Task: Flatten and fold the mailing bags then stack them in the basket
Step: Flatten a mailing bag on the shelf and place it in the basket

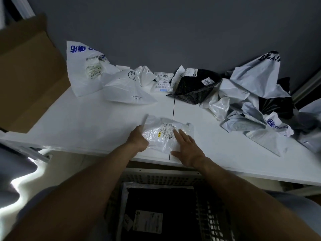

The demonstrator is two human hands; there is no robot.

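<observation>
A small crumpled clear mailing bag (pixel 162 134) with a printed label lies near the front edge of the white table (pixel 86 122). My left hand (pixel 138 140) rests at the bag's left side, fingers curled against its edge. My right hand (pixel 186 147) lies flat on the bag's right part, fingers straight. Below the table edge stands a white slatted basket (pixel 166 177), and a folded black bag (pixel 161 206) with a white label lies inside it.
White bags (pixel 90 70) are heaped at the back left, small labelled ones (pixel 162 80) and a black dotted bag (pixel 192 87) at the back middle. A large grey and black pile (pixel 251 105) fills the right. A cardboard box (pixel 29 66) stands on the left.
</observation>
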